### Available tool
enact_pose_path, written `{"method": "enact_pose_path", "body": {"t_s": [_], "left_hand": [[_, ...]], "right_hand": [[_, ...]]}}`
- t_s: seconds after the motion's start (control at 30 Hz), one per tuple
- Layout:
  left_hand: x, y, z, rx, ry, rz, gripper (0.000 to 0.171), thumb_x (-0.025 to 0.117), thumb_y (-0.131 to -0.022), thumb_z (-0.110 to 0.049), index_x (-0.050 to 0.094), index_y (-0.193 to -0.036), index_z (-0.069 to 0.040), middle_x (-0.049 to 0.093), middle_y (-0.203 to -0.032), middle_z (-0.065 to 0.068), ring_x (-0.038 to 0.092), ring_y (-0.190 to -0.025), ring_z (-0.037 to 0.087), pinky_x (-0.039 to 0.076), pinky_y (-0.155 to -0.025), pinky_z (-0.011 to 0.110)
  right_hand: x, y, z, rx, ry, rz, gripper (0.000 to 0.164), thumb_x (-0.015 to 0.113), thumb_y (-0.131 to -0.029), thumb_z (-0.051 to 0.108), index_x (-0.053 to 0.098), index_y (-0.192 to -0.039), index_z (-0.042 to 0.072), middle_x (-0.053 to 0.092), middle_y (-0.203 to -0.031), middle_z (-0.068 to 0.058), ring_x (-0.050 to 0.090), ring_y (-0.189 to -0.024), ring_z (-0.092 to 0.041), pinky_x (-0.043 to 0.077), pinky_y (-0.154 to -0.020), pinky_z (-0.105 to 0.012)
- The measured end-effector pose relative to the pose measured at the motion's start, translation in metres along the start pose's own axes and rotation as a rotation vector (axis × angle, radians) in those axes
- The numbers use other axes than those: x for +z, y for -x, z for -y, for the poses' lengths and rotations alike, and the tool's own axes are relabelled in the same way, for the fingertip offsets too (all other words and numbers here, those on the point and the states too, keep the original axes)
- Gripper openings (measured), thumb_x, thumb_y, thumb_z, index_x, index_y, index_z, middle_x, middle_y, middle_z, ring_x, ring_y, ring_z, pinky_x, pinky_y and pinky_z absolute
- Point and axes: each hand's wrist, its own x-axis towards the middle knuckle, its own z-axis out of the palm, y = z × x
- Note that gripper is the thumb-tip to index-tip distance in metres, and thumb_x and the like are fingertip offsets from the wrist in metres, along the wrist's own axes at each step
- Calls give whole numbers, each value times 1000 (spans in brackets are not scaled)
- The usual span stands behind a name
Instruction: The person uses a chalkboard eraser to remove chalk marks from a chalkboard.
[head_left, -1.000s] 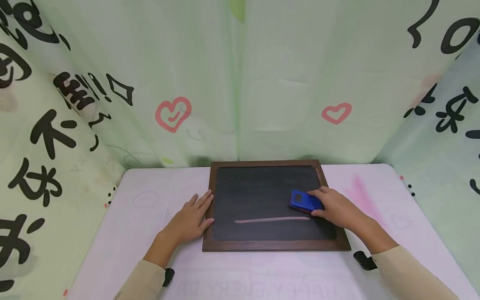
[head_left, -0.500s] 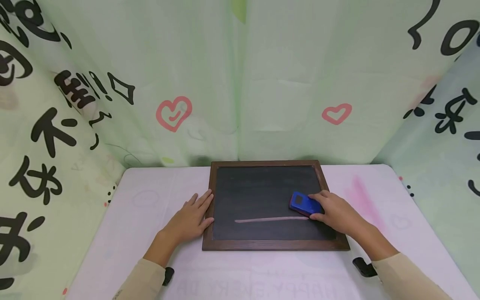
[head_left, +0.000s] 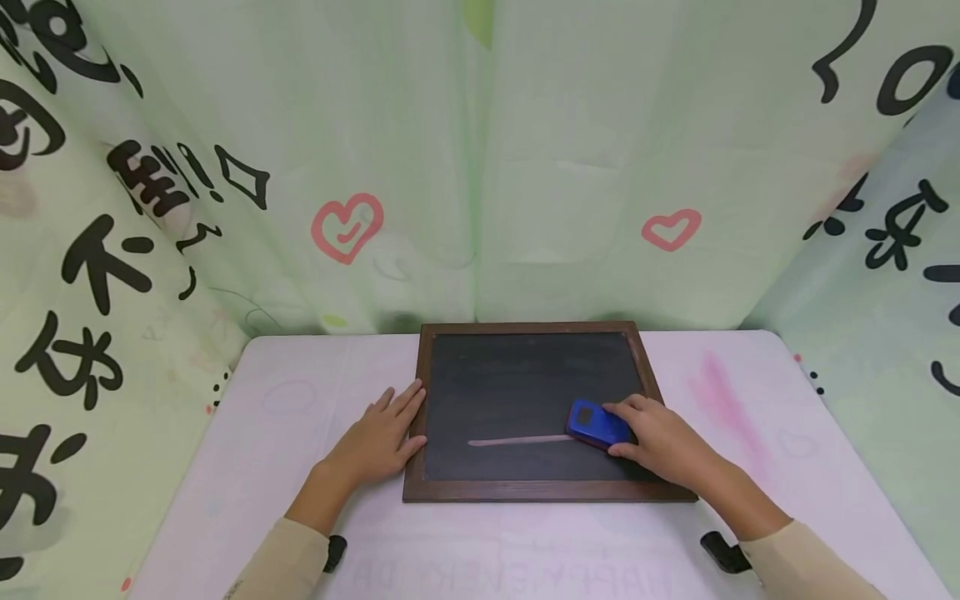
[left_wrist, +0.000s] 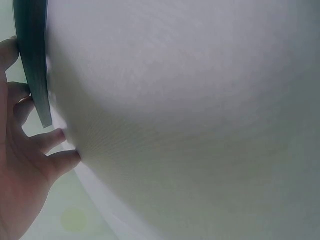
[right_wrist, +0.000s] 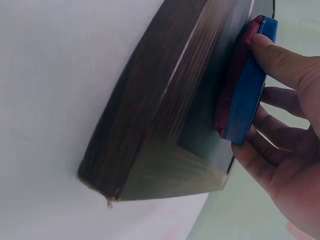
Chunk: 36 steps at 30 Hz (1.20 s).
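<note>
A small chalkboard (head_left: 517,379) in a brown wooden frame (head_left: 547,492) lies on the table, with a pale pink chalk line (head_left: 517,441) across its lower part. My right hand (head_left: 663,442) grips a blue chalkboard eraser (head_left: 596,423) between thumb and fingers, over the right end of that line. In the right wrist view, the dark red felt of the eraser (right_wrist: 246,95) faces the board. My left hand (head_left: 378,442) rests at the frame's left side, fingers spread and fairly straight, thumb and fingertips against the edge. The wrist view shows left fingers (left_wrist: 65,159) touching the tabletop too.
The table (head_left: 525,550) has a pale pinkish cover with a pink smear (head_left: 723,400) on the right. Pale green curtains (head_left: 555,167) with black lettering and red hearts enclose the back and both sides. A black wrist device (head_left: 723,552) sits at my right sleeve.
My right hand has moved the eraser down and slightly left onto the chalk line. The line's right end has become shorter in view. The left hand stays in place.
</note>
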Motion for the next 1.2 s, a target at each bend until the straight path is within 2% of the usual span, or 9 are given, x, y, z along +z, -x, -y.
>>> {"method": "enact_pose_path", "body": {"t_s": [0.33, 0.67, 0.87, 1.2], "left_hand": [[-1, 1, -1, -3, 10, -2, 70, 50, -108, -42, 27, -164, -8, 22, -173, 6, 30, -152, 49, 35, -116, 68], [-1, 1, 0, 3, 6, -7, 70, 50, -107, -43, 28, -164, -9, 22, -173, 6, 30, -152, 49, 36, -115, 68], [-2, 2, 1, 10, 0, -6, 70, 49, -108, -44, 28, -164, -9, 23, -173, 6, 31, -152, 49, 37, -115, 67], [-3, 2, 2, 21, 11, -3, 68, 48, -109, -42, 27, -164, -9, 22, -173, 7, 31, -151, 50, 37, -114, 68]], "right_hand": [[5, -5, 16, -72, 35, 12, 62, 85, -85, 34, 66, -134, 1, 67, -116, -13, 69, -105, -29, 60, -89, -47], [14, -22, 41, -143, 72, 42, 63, 83, -87, 36, 65, -135, 1, 67, -119, -13, 67, -108, -28, 59, -91, -43], [19, -36, 64, -172, 78, 78, 63, 82, -89, 37, 64, -138, 2, 66, -122, -15, 66, -111, -29, 59, -92, -43], [29, -72, 117, -279, 96, 155, 63, 79, -91, 41, 63, -141, 6, 65, -123, -10, 63, -108, -23, 58, -91, -37]]}}
